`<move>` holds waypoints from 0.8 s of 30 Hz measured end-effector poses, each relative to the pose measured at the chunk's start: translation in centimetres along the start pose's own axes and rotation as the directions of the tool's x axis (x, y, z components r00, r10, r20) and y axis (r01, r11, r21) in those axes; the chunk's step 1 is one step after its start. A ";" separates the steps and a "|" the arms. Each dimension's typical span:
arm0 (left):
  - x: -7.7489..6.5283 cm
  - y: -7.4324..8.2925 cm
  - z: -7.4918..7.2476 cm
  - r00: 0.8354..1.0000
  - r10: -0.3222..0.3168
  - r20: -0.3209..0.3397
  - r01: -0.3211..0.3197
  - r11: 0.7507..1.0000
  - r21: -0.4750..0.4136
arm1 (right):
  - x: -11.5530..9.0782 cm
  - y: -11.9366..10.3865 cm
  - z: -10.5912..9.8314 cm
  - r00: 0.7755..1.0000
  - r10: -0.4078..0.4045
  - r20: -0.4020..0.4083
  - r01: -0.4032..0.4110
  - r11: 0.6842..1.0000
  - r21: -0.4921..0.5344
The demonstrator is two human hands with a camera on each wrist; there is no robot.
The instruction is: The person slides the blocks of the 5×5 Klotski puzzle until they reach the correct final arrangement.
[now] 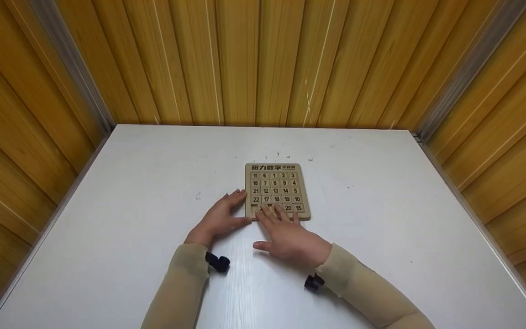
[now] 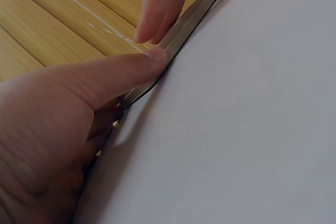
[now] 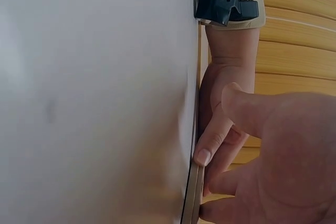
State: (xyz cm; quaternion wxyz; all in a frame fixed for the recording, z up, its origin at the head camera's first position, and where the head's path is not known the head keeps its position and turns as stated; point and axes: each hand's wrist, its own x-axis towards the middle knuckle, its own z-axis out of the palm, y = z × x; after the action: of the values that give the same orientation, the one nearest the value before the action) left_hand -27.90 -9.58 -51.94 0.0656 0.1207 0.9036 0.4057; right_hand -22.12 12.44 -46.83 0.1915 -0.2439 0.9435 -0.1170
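A wooden sliding number puzzle (image 1: 275, 191) lies flat on the white table, with printed lettering along its far edge and numbered square tiles in rows. My left hand (image 1: 222, 214) holds its near left corner, thumb at the near edge and fingers along the left side. In the left wrist view the thumb (image 2: 126, 72) presses the board's thin edge. My right hand (image 1: 290, 237) reaches over the near edge, its fingertips on the bottom row of tiles and its thumb held out to the left. Those fingers partly hide the bottom row; the tiles 20 and 15 show at its right end.
The white table (image 1: 381, 219) spreads around the puzzle, with small dark marks beyond it. Yellow wood-look panels (image 1: 272, 64) stand at the back and both sides. Each wrist wears a small black camera (image 1: 218, 262).
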 end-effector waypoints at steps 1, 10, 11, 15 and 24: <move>0.0 0.0 0.0 1.000 0.002 -0.002 -0.002 1.000 0.002 | -0.1 0.2 -0.1 1.000 0.007 0.001 -0.007 1.000 0.004; 0.0 -0.2 0.1 1.000 0.010 -0.006 -0.010 1.000 0.004 | -0.5 1.0 -0.6 0.999 0.037 0.004 -0.037 0.998 0.057; 0.0 -0.2 0.1 1.000 0.011 -0.007 -0.011 1.000 0.001 | -0.4 0.9 -0.7 0.999 0.039 0.004 -0.039 0.997 0.063; 0.0 -0.2 0.0 1.000 0.013 -0.006 -0.013 1.000 -0.002 | 0.4 0.9 -1.1 0.998 0.052 -0.027 -0.050 0.995 0.085; 0.0 -0.1 -0.1 1.000 0.011 0.010 -0.011 1.000 0.004 | 3.1 1.4 -1.4 0.996 0.051 -0.077 -0.049 0.998 0.028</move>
State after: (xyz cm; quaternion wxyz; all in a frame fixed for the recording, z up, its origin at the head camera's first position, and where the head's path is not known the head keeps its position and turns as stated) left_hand -27.92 -9.77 -51.95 0.0676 0.1279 0.9034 0.4036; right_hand -25.80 12.22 -47.00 0.1609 -0.2128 0.9544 -0.1337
